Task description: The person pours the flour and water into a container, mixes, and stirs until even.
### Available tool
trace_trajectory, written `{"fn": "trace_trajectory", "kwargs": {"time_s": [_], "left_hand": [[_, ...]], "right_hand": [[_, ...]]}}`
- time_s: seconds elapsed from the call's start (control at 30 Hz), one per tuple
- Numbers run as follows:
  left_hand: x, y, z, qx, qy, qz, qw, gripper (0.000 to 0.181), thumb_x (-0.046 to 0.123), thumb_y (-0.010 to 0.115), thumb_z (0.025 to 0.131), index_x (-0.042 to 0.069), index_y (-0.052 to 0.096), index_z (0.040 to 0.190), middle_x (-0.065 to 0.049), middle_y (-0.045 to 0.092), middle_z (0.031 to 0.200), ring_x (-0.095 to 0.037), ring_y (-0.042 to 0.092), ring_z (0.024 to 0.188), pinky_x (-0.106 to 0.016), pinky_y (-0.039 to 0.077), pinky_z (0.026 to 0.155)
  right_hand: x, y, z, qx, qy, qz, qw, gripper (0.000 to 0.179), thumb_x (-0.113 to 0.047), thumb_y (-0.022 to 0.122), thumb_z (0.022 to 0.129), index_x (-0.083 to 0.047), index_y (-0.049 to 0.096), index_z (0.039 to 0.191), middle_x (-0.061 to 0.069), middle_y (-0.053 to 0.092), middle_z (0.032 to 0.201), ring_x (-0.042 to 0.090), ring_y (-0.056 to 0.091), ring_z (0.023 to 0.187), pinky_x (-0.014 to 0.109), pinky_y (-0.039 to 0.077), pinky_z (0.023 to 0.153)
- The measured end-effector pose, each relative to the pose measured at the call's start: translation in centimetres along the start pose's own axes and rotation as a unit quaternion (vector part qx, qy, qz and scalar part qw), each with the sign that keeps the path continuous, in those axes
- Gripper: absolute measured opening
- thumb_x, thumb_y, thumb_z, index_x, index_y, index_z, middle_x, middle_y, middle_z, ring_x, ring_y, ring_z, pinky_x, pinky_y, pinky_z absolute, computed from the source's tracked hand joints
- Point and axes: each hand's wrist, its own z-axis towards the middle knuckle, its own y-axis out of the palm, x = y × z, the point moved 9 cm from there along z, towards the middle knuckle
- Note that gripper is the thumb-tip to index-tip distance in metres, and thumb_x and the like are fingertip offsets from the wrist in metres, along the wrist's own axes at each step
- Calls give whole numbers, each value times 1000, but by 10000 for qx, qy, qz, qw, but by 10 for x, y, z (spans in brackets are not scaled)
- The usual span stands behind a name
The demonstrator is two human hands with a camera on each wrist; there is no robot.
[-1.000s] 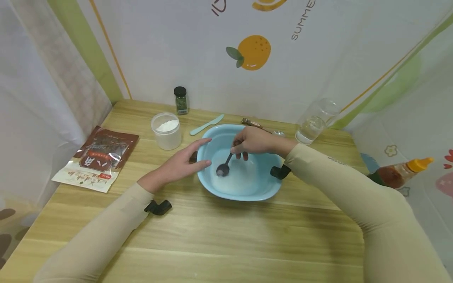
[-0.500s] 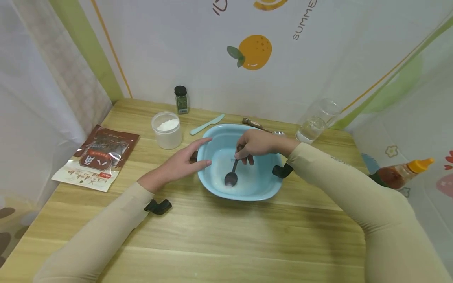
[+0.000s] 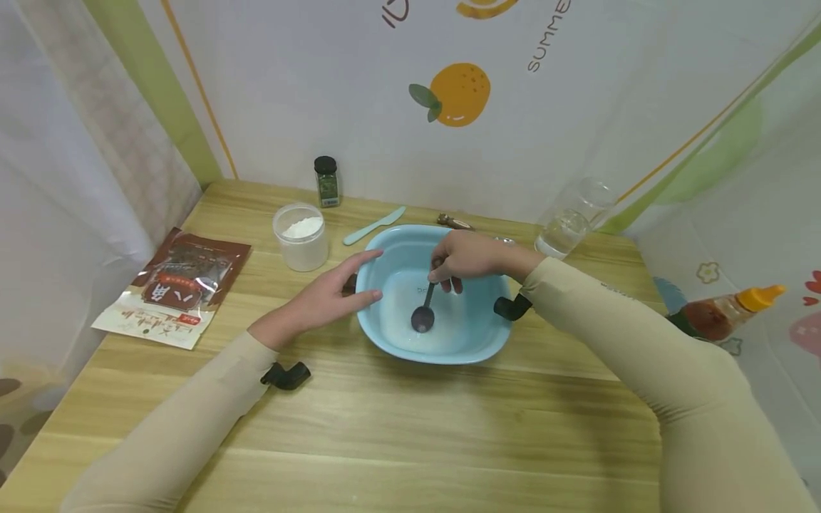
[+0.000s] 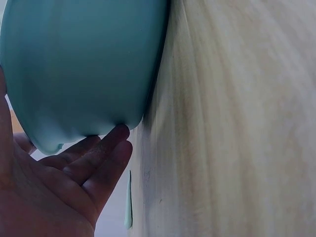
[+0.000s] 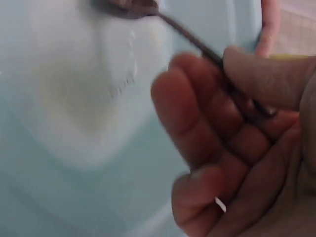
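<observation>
A light-blue basin [image 3: 372, 335] holds a shallow whitish layer across its bottom. My left hand [image 3: 327, 296] grips its left side, with the thumb and index finger over the rim. In the left wrist view, the other fingers [image 4: 106, 158] rest against the basin's outer wall. My right hand [image 3: 468, 256] pinches the handle of a dark spoon [image 3: 422, 318] between thumb and fingers. The bowl of the spoon is low inside the basin, near the middle. Seen from the right wrist, the spoon's handle [image 5: 190, 37] passes under the thumb, and its bowl is cut off at the top edge.
Behind the basin lie a pale-green knife [image 3: 375, 226] and a brown-handled utensil [image 3: 454, 221]. A jar of white powder [image 3: 303, 239], a black-capped spice bottle [image 3: 328, 184] and a brown packet [image 3: 182, 285] stand or lie left. To the right are a glass of clear liquid [image 3: 564, 231] and a yellow-capped bottle [image 3: 718, 317].
The spoon's bowl has moved right and slightly nearer inside the basin, while my right hand has shifted a little to the right. The left hand keeps its place on the rim.
</observation>
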Motion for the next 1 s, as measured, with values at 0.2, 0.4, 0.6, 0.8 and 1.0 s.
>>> {"fn": "trace_trajectory", "kwargs": {"time_s": [0.2,0.4,0.6,0.8,1.0], "left_hand": [[0,1,-1,-38,11,-18,10000,77,28,72,110,14,33,175,-22,56,160,-35,68,133,-50,60,108],[0,1,0,-26,-1,34,10000,77,28,72,110,14,33,175,-23,53,162,-37,67,135,-51,60,109],[1,0,-1,7,-11,39,10000,77,27,72,110,13,33,175,-23,52,163,-38,67,135,-51,61,108],[1,1,-1,-19,9,-6,10000,77,26,72,110,12,33,175,-23,53,162,-37,67,135,-52,60,109],[1,0,1,-20,17,-37,10000,77,26,72,110,13,33,175,-23,57,159,-36,68,134,-51,60,109]], "right_hand": [[1,-6,4,391,121,161,9990,25,-24,69,111,-3,82,109,12,79,90,31,75,78,35,52,72],[9,1,-3,-282,-4,-96,9996,24,-22,70,110,-2,82,104,8,78,85,24,76,74,40,56,75],[9,-20,-2,492,166,-140,9986,26,-19,66,112,2,81,107,10,77,82,40,77,77,35,53,70],[0,-11,-5,160,0,-300,9994,22,-23,69,111,-6,82,104,9,78,85,34,77,79,35,53,71],[-10,13,-1,-550,-411,-217,9974,22,-24,69,111,-9,82,101,10,79,87,23,75,75,34,50,69]]}}
